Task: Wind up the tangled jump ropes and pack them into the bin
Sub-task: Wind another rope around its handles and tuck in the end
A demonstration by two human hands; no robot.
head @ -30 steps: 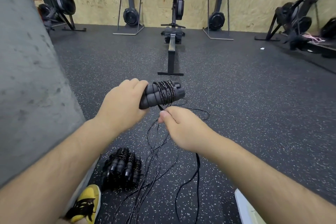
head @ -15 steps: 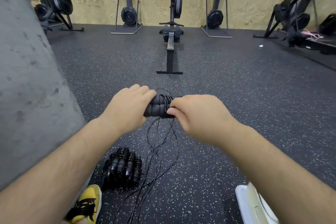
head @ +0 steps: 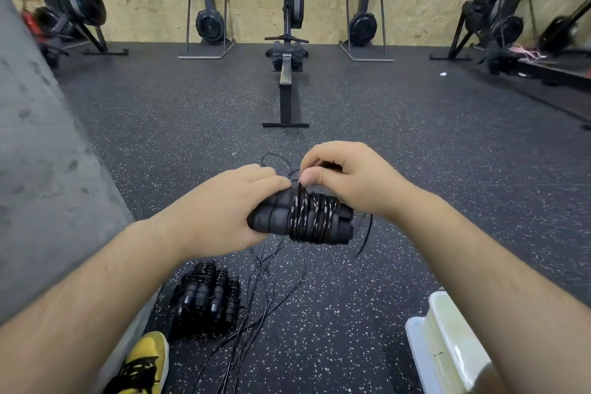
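Several turns of cord (head: pixel 311 217) wrap the paired jump rope handles (head: pixel 268 221), which are held level above the floor (head: pixel 415 169). For this winding step, keep the cord taut, lay each turn beside the last without crossing, and hold the handles still. The left hand (head: pixel 224 208) grips the handles' left end, fingers curled over it. The right hand (head: pixel 351 179) pinches the cord between thumb and forefinger just above the coil. From the coil, loose cord (head: pixel 259 269) trails down to the floor. Wound bundles (head: pixel 204 297) lie near the shoe (head: pixel 144 361); the bin (head: pixel 447 336) stands at lower right.

Speckled rubber floor (head: pixel 399 169) — wound rope bundles (head: pixel 206 297), loose cords (head: pixel 259 265)
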